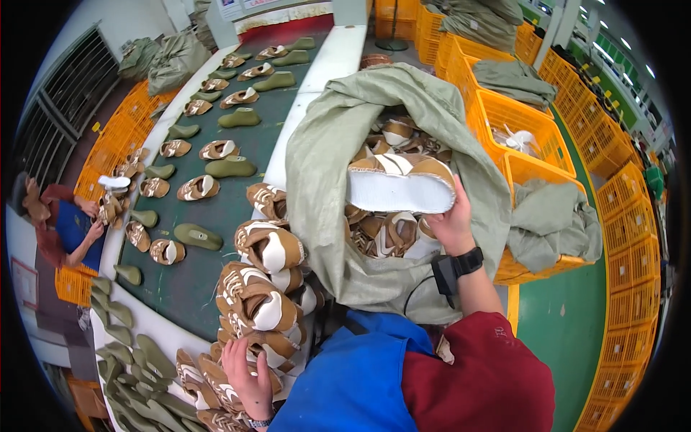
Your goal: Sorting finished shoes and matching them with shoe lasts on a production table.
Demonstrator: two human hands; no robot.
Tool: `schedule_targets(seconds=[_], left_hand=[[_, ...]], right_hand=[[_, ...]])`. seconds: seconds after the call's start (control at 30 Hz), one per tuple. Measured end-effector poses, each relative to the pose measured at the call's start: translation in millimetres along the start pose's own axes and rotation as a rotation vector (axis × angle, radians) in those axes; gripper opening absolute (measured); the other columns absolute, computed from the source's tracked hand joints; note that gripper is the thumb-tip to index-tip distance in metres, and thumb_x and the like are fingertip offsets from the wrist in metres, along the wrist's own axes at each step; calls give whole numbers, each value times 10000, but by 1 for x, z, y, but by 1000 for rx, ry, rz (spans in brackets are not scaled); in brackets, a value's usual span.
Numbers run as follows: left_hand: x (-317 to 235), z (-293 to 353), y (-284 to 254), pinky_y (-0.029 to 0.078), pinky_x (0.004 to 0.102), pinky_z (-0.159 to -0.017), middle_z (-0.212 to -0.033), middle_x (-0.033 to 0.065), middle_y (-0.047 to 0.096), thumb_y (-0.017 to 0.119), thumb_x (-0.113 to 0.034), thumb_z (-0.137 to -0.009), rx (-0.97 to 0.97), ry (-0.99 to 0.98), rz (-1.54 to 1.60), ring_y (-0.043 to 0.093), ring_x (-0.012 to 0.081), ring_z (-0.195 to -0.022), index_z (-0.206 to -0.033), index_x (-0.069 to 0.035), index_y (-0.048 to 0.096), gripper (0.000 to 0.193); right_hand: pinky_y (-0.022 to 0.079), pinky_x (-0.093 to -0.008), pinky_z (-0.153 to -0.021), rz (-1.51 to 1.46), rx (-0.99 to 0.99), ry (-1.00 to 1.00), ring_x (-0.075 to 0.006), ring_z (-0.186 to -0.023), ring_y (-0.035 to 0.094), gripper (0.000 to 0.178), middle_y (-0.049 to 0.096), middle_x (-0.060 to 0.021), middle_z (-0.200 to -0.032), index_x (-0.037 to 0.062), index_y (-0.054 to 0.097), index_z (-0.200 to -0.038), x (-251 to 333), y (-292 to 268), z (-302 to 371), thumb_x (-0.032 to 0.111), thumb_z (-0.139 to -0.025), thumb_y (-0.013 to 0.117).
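Observation:
My right hand (453, 227) grips one end of a brown-and-white shoe upper (403, 189), its flat white underside turned toward me. It is held over the mouth of a big grey-green woven sack (317, 158), which is filled with more brown-and-white shoe uppers (394, 234). Fingers apart, my left hand (248, 378) is at the lower edge of a pile of shoe uppers (255, 295) heaped beside the conveyor; whether it touches them I cannot tell. A black device is strapped on my right wrist.
Rows of shoe uppers and green shoe lasts (230, 166) lie on the dark green conveyor (162, 216). More lasts (155, 360) crowd the near left ledge. Across the belt a co-worker (68, 223) handles uppers. Orange crates (518, 119) and folded sacks stand at right.

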State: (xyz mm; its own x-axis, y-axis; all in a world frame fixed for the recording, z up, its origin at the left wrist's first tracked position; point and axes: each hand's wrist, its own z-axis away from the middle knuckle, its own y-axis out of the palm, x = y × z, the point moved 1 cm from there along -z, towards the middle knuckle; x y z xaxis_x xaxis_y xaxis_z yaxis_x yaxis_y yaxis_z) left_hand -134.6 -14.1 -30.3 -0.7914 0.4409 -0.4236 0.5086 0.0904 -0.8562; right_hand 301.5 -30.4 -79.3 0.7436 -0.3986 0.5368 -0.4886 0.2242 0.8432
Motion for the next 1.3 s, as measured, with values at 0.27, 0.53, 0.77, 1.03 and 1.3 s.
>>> schedule_targets(seconds=[0.27,0.53,0.77,1.03,1.3], left_hand=[[14,17,-9,326,444,-953,-1051,132,567,633,-88,-723,-142,-21,-20,475,345,-1068,-1056,-26,555,348],[38,71,-44,373,372,-924,-1063,163,570,591,-42,-760,-559,-458,82,509,318,-1052,-1087,15,535,336],[57,87,-8,256,386,-1020,-1308,203,363,609,-141,-776,-207,-440,222,319,343,-1234,-1285,-32,388,565],[67,98,-3,203,381,-1043,-1374,211,279,568,-100,-786,-86,-523,205,259,328,-1282,-1306,-5,334,578],[82,77,-19,235,351,-1038,-1364,160,314,497,-43,-854,-105,-400,258,296,251,-1270,-1281,30,351,458]], right_hand=[[356,-219,-432,473,66,-372,-49,-523,448,350,584,-37,-782,16,523,-1028,-61,126,22,332,-905,438],[436,-303,-508,1021,1415,-653,-210,-581,536,254,526,-51,-778,92,535,-737,-177,235,83,301,-714,677],[485,-389,-616,1323,1721,-173,-301,-775,595,341,561,-105,-908,72,511,-1039,-266,183,109,278,-779,591],[494,-240,-621,817,422,13,-97,-713,587,186,621,-34,-844,19,589,-1003,-121,119,-4,85,-832,555],[432,-403,-862,2361,-93,315,-352,-1023,515,590,531,-169,-1116,146,466,-1191,-11,-138,4,270,-659,688]])
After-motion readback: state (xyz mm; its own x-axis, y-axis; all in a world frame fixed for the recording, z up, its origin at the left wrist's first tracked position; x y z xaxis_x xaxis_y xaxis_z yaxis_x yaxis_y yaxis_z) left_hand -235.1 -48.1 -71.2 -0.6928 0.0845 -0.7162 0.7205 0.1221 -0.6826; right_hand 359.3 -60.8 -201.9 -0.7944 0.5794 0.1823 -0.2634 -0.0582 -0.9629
